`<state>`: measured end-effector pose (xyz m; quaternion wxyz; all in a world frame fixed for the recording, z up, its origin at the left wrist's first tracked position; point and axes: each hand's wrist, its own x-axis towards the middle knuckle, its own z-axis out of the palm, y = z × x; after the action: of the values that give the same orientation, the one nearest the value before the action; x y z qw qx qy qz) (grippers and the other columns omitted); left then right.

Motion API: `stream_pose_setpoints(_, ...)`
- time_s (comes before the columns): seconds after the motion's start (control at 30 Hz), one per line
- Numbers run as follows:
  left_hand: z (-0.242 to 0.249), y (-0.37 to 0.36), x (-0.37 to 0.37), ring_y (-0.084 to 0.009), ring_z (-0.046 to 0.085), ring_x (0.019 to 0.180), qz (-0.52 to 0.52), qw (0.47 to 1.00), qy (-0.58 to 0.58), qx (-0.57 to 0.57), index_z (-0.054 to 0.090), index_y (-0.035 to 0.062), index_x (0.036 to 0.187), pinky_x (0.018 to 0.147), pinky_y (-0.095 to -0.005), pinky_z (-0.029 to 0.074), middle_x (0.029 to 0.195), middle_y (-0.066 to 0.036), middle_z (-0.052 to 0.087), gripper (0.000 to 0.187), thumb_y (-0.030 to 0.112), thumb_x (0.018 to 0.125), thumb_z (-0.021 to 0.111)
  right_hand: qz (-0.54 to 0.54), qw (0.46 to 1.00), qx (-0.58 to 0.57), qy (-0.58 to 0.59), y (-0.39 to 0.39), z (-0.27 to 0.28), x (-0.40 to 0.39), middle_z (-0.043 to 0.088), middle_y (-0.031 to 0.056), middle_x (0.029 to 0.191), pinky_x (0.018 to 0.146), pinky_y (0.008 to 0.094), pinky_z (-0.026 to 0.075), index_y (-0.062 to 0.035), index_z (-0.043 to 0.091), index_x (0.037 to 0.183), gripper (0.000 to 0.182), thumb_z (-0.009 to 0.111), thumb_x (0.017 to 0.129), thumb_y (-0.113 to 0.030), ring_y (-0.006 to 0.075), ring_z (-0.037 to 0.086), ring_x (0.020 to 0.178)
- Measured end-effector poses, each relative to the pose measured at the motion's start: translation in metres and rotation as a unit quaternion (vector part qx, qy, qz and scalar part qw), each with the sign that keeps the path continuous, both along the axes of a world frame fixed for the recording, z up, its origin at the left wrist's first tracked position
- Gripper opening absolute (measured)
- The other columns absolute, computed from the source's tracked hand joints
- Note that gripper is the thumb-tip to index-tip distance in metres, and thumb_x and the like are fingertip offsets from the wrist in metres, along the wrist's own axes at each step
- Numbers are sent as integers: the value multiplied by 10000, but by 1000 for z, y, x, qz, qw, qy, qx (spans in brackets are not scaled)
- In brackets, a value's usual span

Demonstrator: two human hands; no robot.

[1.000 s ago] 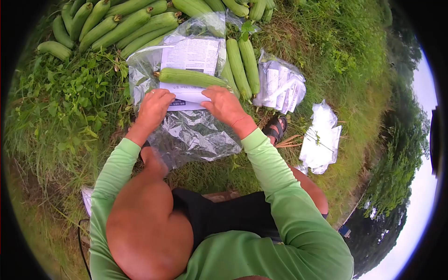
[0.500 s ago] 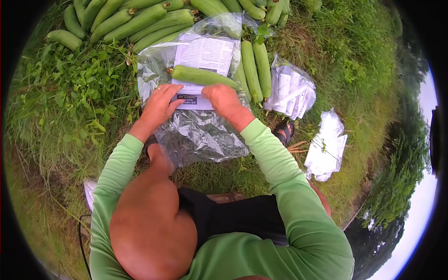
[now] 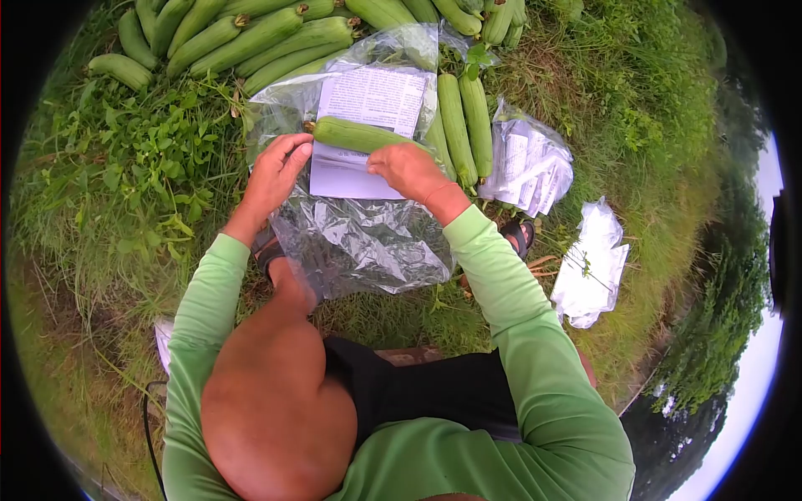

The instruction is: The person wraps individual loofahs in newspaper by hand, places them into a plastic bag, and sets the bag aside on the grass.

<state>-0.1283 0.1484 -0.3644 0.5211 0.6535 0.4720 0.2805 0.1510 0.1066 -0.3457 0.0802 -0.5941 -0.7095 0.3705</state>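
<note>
A long green gourd (image 3: 355, 136), probably a loofah, lies across a printed paper sheet (image 3: 372, 96) on a clear plastic bag (image 3: 359, 242). The paper's lower part (image 3: 342, 179) shows a mostly blank white face below the gourd. My left hand (image 3: 274, 182) is at the paper's left edge by the gourd's stem end, thumb and fingertips close together at the paper. My right hand (image 3: 409, 173) is curled, thumb and forefinger pinched at the paper under the gourd's right half; it hides part of the gourd.
Many similar gourds (image 3: 251, 42) are heaped at the top, with several more (image 3: 464, 125) right of the bag. Clear bags of folded papers (image 3: 528, 167) and a white plastic-wrapped bundle (image 3: 589, 267) lie on the grass at right. My sandalled foot (image 3: 520, 238) is nearby.
My left hand has moved up and slightly left to the gourd's stem end. The dark printed block low on the paper no longer shows; blank paper shows there. The right hand has barely moved.
</note>
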Motion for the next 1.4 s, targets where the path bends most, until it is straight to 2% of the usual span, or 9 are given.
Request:
stream_pose_setpoints(0.23,10,21,18,-244,668,1061,-5,999,17,47,683,-4,1216,937,-337,521,1178,-126,691,260,143,1001,681,-30,999,-27,-2,1,13,-4,736,150,868,755,485,524,-110,773,905,179,762,855,-282,377,695,854)
stream_pose_setpoints(0.43,4,54,56,-392,624,1196,-203,905,171,333,647,64,1325,1036,-464,496,1281,-166,672,470,119,872,763,-32,998,-51,5,-6,12,-8,720,138,843,741,440,518,-70,764,879,204,774,860,-273,347,685,817)
stream_pose_setpoints(0.53,1,68,67,-361,607,1249,-303,885,297,192,625,85,1363,1072,-462,475,1352,-154,651,572,141,821,800,-18,1000,-14,18,-10,3,-7,719,143,875,765,449,523,-65,760,920,195,744,892,-257,363,678,851)
stream_pose_setpoints(0.83,-18,88,50,-240,684,1062,-386,900,163,-118,694,19,1243,944,-368,521,1169,-129,748,414,256,911,767,14,990,92,-105,-6,-5,-5,700,95,981,815,510,505,-158,742,1011,128,640,966,-221,343,666,987)
stream_pose_setpoints(0.93,-32,83,47,-210,679,1035,-355,912,153,-136,704,18,1241,940,-362,517,1152,-104,752,433,354,968,709,23,988,98,-118,4,-13,-6,702,84,983,815,516,504,-157,738,993,110,658,953,-222,336,663,991)
stream_pose_setpoints(1.03,-39,78,48,-192,675,957,-195,939,92,-267,719,16,1215,881,-356,521,1090,-70,764,446,401,997,669,30,989,107,-98,16,-25,-6,699,80,976,816,521,505,-152,726,978,102,671,946,-232,336,663,975)
stream_pose_setpoints(1.23,-30,50,51,-203,633,792,-184,966,168,-70,753,23,1077,738,-364,513,954,-116,740,331,329,952,735,3,992,97,-86,30,-30,-6,685,67,978,839,492,491,-142,694,984,105,683,922,-227,321,648,991)
stream_pose_setpoints(1.33,-38,34,56,-288,676,830,-146,974,163,54,751,27,1012,756,-408,527,984,-155,737,244,263,955,725,4,963,234,-134,7,-12,-14,671,61,987,854,451,467,-112,683,1000,152,694,890,-216,302,626,1019)
stream_pose_setpoints(1.4,-48,27,56,-327,689,862,-140,964,163,159,752,35,1014,776,-434,536,1004,-159,742,212,236,966,709,31,968,212,-132,-18,-9,-21,648,66,1029,868,441,448,-89,675,1061,230,697,871,-216,295,600,1051)
